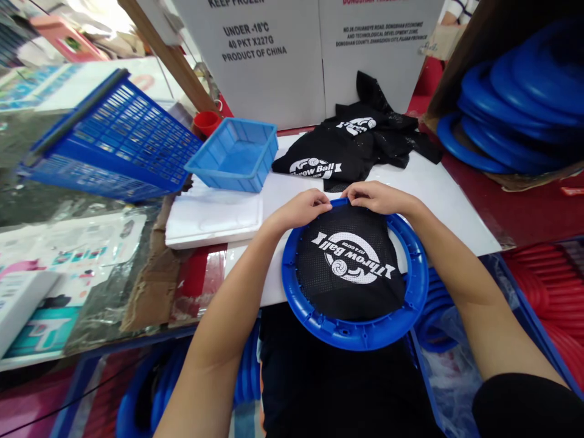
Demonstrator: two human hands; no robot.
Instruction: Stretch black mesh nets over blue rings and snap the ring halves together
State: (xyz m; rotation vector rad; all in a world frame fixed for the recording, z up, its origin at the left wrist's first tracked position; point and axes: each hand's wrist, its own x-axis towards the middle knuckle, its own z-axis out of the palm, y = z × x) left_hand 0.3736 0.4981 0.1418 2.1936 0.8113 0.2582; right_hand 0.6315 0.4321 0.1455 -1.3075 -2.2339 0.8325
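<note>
1. While the left hand [306, 208] pinches the blue ring's [296, 298] far rim, the ring sits over the near edge of the surface [456, 207].
2. Black cloth [317, 283] meets its left rim; the round ring has no long axis, but the print slants down rightward, ball drawing towards the person.
3. Near the left, the right hand [379, 196] pinches too.
4. Rightmost, a gap: I'd judge the cloth partly seated, that side left.

White printed cardboard [283, 85] stands behind a red worktop [502, 213]; beside it slants a post [182, 73], apparently wooden.
</note>
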